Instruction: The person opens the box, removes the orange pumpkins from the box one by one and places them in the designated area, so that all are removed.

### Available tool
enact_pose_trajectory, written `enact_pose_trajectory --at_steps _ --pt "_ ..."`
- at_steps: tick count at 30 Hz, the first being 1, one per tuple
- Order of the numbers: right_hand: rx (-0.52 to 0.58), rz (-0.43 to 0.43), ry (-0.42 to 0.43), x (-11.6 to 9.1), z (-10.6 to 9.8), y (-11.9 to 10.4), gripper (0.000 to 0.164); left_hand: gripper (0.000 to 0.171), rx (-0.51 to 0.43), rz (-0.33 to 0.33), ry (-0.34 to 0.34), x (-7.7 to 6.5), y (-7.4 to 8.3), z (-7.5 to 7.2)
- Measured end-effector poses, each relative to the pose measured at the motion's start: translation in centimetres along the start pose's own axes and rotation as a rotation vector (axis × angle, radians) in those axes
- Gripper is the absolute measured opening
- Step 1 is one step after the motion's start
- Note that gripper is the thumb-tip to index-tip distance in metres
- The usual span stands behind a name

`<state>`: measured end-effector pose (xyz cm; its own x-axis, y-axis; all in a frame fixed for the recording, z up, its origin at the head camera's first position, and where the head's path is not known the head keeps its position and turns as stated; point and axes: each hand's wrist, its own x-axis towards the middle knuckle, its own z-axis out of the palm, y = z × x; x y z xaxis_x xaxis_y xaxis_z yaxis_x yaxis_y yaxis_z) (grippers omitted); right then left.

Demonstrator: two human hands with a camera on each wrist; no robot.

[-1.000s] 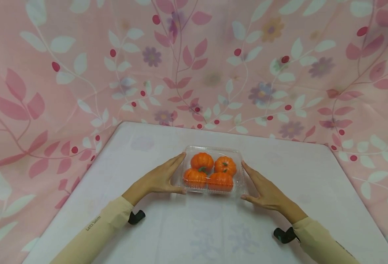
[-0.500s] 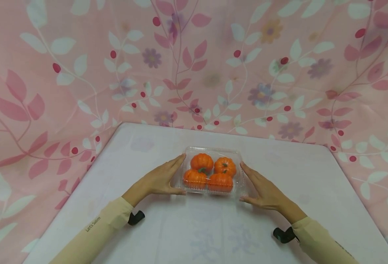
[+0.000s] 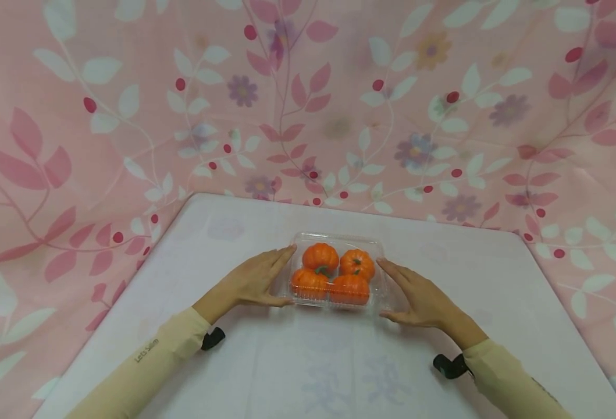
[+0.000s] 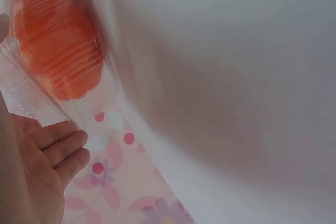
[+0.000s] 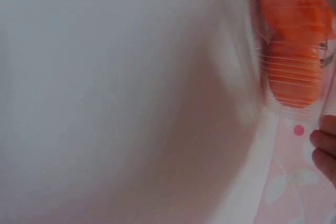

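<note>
A clear plastic clamshell container (image 3: 339, 237) sits mid-table in the head view, with several small orange pumpkins (image 3: 351, 289) inside. Its lid appears closed. At its left side is my left hand (image 3: 252, 281), fingers extended along the side and thumb near the front corner. My right hand (image 3: 423, 297) mirrors it on the right, its fingertips at the back right edge and its thumb by the front right corner. The left wrist view shows straight fingers (image 4: 65, 148) against the container's edge. In the right wrist view only some fingertips (image 5: 326, 142) show beside the ribbed plastic.
The container stands on a table (image 3: 308, 361) covered with a white cloth. Behind and around the table hangs a pink cloth (image 3: 339, 116) patterned with leaves and flowers. Each wrist carries a small black camera, such as the left one (image 3: 213, 338).
The fingertips of my right hand have shifted slightly inward over the container's right edge. The left thumb has moved very slightly. The container and pumpkins stay in place.
</note>
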<state>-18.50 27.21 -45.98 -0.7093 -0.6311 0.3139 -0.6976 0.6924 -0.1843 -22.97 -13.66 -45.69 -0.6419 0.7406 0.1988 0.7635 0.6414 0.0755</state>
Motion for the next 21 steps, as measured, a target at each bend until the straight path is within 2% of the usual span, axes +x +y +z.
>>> enact_pose_trajectory --at_steps 6,10,15,21 --pt "-0.010 -0.023 0.001 0.2 -0.4 0.0 0.094 0.111 0.068 0.052 -0.030 0.7 0.1 -0.4" --pt "-0.042 -0.059 0.010 0.3 -0.3 0.1 0.090 0.106 0.107 0.099 -0.024 0.8 0.2 -0.4" --pt "-0.093 -0.085 0.019 0.4 0.0 0.2 0.093 0.103 0.134 0.116 -0.011 1.0 0.3 -0.5" --pt "-0.139 -0.114 0.030 0.4 0.1 0.3 0.091 0.100 0.148 0.138 -0.036 1.3 0.5 -1.1"
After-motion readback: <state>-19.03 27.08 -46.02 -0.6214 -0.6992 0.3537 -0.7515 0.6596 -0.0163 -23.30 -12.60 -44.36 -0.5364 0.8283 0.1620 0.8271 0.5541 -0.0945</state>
